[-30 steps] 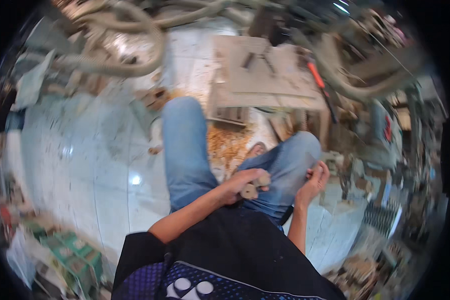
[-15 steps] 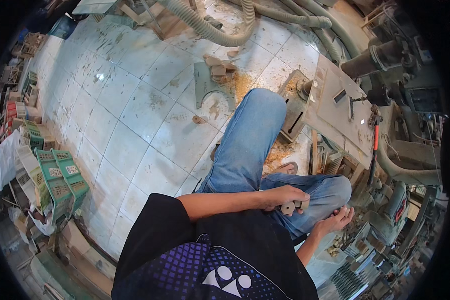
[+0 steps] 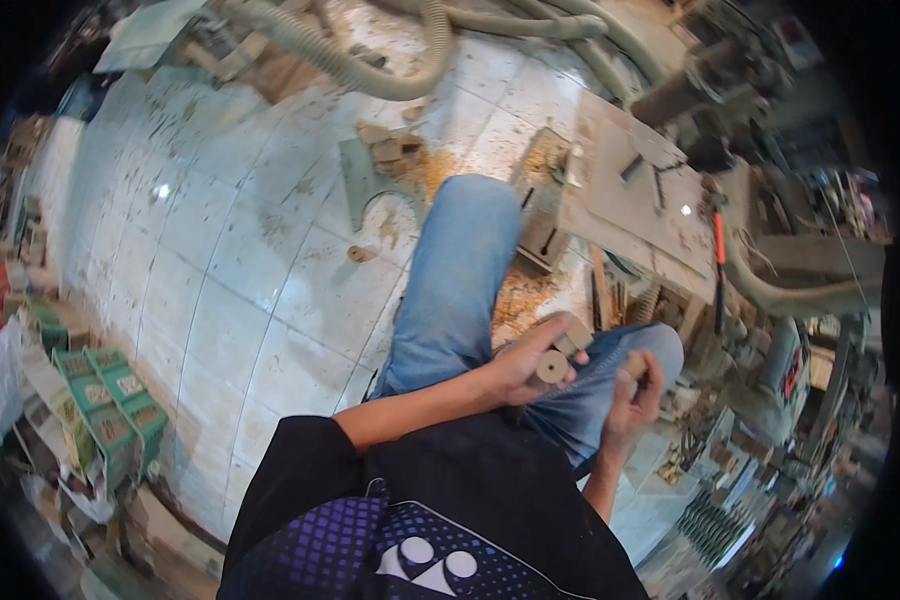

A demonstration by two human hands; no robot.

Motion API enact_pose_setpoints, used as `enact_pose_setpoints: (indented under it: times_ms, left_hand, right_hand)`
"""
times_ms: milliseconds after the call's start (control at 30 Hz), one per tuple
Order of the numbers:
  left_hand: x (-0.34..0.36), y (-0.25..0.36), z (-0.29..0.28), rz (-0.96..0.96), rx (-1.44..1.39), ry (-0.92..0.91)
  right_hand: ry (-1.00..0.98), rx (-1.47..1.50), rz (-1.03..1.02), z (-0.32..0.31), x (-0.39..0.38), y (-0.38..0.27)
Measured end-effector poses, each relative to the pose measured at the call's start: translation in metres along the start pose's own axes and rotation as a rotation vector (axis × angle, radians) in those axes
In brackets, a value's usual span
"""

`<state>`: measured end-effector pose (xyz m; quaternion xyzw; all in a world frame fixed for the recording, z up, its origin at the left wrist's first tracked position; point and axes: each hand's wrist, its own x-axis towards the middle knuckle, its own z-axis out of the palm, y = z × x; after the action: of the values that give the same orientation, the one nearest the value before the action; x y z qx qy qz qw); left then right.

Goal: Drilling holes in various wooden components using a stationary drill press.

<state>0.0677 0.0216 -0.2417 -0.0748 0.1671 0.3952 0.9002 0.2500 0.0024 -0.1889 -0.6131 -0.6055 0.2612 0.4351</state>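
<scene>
My left hand [image 3: 526, 368], over my lap, is closed around tan wooden pieces. One is a round wooden piece [image 3: 552, 368] with a hole in its centre, its flat end facing up. Beside it sits a blockier wooden piece [image 3: 572, 338], held near the fingertips. To the right, my right hand [image 3: 627, 408] is raised by the bent knee, thumb and fingers curled toward each other. A small tan shape shows between them, too blurred to name. The two hands are apart.
A wooden board [image 3: 630, 205] on a machine stands ahead right, with a red-handled hammer [image 3: 719, 240] at its edge. On the tiled floor lie a small wooden cylinder [image 3: 357, 254] and a grey cut-out panel [image 3: 358, 180]. Green crates [image 3: 110, 405] stand left; a ribbed hose [image 3: 370, 80] runs ahead.
My right hand has lifted off the knee side and curled its fingers. The left hand has turned, showing more of the wooden pieces. The whole view has shifted slightly.
</scene>
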Motion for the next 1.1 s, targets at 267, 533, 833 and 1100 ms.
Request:
enact_pose_setpoints:
  times_ms: [267, 533, 833, 1100]
  left_hand:
    - [-0.021, 0.005, 0.009, 0.154, 0.076, 0.030]
    - [-0.016, -0.003, 0.025, -0.012, 0.302, 0.068]
    - [0.009, -0.037, 0.061, -0.054, 0.593, -0.022]
    - [0.025, -0.065, 0.075, -0.085, 0.701, -0.043]
  right_hand:
    - [0.266, -0.049, -0.042, -0.041, 0.005, 0.001]
    - [0.966, -0.216, 0.172, -0.181, -0.045, 0.046]
    - [1.062, -0.553, 0.030, -0.250, -0.041, 0.060]
    - [0.438, -1.248, 0.133, -0.262, 0.016, 0.076]
